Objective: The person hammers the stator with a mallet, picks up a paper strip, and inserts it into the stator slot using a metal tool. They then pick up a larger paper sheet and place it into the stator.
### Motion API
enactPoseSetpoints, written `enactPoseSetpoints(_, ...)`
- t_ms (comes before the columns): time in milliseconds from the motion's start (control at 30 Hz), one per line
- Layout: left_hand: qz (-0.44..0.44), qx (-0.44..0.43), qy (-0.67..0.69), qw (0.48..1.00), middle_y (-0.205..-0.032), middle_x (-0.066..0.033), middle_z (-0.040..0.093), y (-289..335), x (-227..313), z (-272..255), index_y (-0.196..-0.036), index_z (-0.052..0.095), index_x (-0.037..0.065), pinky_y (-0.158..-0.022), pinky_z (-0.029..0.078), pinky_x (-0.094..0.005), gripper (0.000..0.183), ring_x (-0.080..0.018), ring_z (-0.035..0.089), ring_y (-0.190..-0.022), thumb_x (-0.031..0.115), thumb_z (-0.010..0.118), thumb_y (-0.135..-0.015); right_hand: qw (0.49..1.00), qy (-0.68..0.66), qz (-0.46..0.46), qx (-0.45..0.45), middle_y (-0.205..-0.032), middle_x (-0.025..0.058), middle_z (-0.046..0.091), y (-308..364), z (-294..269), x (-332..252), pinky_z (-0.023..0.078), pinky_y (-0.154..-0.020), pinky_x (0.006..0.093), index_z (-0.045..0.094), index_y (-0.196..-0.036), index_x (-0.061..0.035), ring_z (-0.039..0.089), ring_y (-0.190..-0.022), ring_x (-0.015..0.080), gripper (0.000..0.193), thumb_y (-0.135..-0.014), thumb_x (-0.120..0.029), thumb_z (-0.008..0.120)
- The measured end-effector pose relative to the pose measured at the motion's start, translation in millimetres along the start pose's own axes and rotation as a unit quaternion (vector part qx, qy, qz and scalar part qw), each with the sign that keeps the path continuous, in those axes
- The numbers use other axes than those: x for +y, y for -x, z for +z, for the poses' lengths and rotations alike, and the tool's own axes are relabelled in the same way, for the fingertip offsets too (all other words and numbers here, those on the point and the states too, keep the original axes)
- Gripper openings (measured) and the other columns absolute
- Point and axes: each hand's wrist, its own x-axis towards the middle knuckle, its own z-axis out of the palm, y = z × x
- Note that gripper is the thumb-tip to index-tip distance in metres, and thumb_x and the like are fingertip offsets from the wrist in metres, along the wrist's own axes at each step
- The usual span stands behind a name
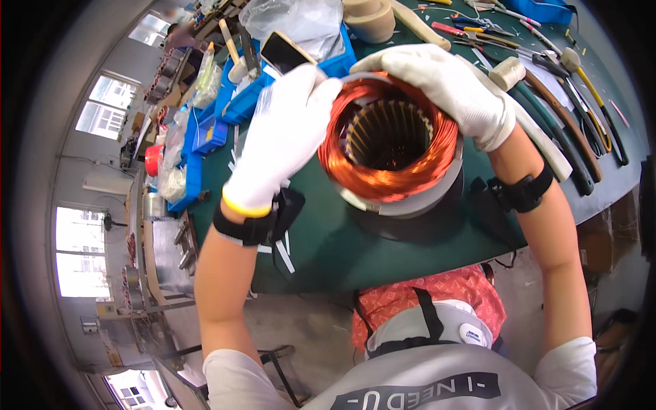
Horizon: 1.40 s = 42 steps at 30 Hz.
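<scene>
A motor stator (437, 198) stands upright on the green table in front of me, a thick ring of copper winding (383, 181) around its top and a slotted bore (389, 140) open in the middle. My left hand (290, 123), in a white glove, is closed at the winding's left edge; what its fingertips pinch, if anything, is hidden. Over the far right rim lies my gloved right hand (451, 89), its fingers curved along the winding and gripping it. Both wrists carry black straps.
Blue bins (239, 102) with a phone (287, 51) and a plastic bag (294, 24) stand at the far left. Hammers (509, 74), pliers and other tools lie at the right. Rolls of tan tape (369, 20) sit behind the stator. White strips (285, 256) lie near the table's front edge.
</scene>
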Motion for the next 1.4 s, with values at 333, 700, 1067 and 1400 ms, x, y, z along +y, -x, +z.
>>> enactPoseSetpoints(333,-0.168,-0.007,0.161,0.973,-0.067,-0.0019,0.054,12.2,3.6,6.1,-0.087,0.061,0.001,-0.054,0.041,-0.0265,0.019,-0.0076,0.049,-0.061,0.017,0.058,-0.096,0.986,0.051,0.147,-0.061,-0.097,0.0088,0.070,-18.8,-2.5,-25.9,0.050,-0.087,0.0281,0.067,-0.109,0.0024,0.065,-0.089,0.0142,0.034,-0.096,-0.028,0.058)
enactPoseSetpoints(700,-0.145,-0.214,0.104,0.960,-0.066,-0.0009,0.053,-27.9,8.3,-17.1,-0.088,0.061,0.002,-0.045,0.045,-0.0209,0.032,-0.0068,0.052,-0.050,0.031,0.055,-0.098,0.993,0.061,0.102,-0.021,-0.085,0.0124,0.071,-16.2,-2.8,-6.8,0.053,-0.076,0.0282,0.069,-0.098,0.0003,0.069,-0.078,0.0167,0.027,-0.086,-0.020,0.056)
enactPoseSetpoints(1067,-0.100,-0.197,0.011,0.975,-0.069,0.0014,0.053,-16.3,21.9,-25.8,-0.085,0.060,0.004,-0.051,0.043,-0.0223,0.028,-0.0069,0.054,-0.059,0.029,0.057,-0.097,0.990,0.070,0.108,-0.061,-0.086,0.0070,0.068,-19.1,2.5,-9.9,0.052,-0.073,0.0250,0.066,-0.098,0.0013,0.065,-0.078,0.0112,0.018,-0.091,-0.012,0.056)
enactPoseSetpoints(1400,-0.002,-0.088,-0.038,0.995,-0.079,0.0003,0.058,-8.3,-19.4,-22.2,-0.097,0.064,0.001,-0.064,0.049,-0.0285,0.033,-0.0123,0.055,-0.068,0.034,0.059,-0.096,0.991,0.124,0.046,0.033,-0.099,0.0090,0.070,-23.5,-9.5,-11.0,0.051,-0.080,0.0305,0.068,-0.108,-0.0015,0.065,-0.090,0.0157,0.033,-0.094,-0.030,0.058)
